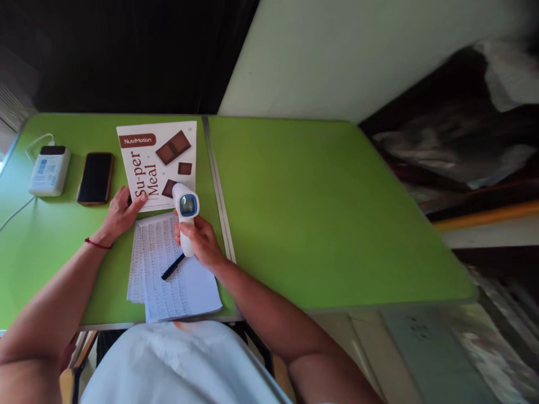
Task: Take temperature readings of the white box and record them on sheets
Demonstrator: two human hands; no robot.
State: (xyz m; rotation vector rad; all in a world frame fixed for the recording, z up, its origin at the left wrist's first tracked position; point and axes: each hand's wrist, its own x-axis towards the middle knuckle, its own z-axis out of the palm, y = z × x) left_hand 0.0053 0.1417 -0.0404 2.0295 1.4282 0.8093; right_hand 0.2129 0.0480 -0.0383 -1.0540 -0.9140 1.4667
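My left hand grips the lower left corner of a white NutriMotion "Su-per Meal" package, its thumb on the printed front. Brown chocolate pieces are pictured on it; how thick it is I cannot tell. Wrapped in my right hand is the handle of a white infrared thermometer with a blue-rimmed screen facing me. The thermometer's head overlaps the package's lower right part in view; whether they touch is unclear. Beneath my right hand lie handwritten paper sheets, with a black pen slanting across them.
A dark phone lies left of the package. Farther left is a white power bank or adapter with cables attached. The green table has a metal seam down it. Shelves with plastic-wrapped items stand at the right.
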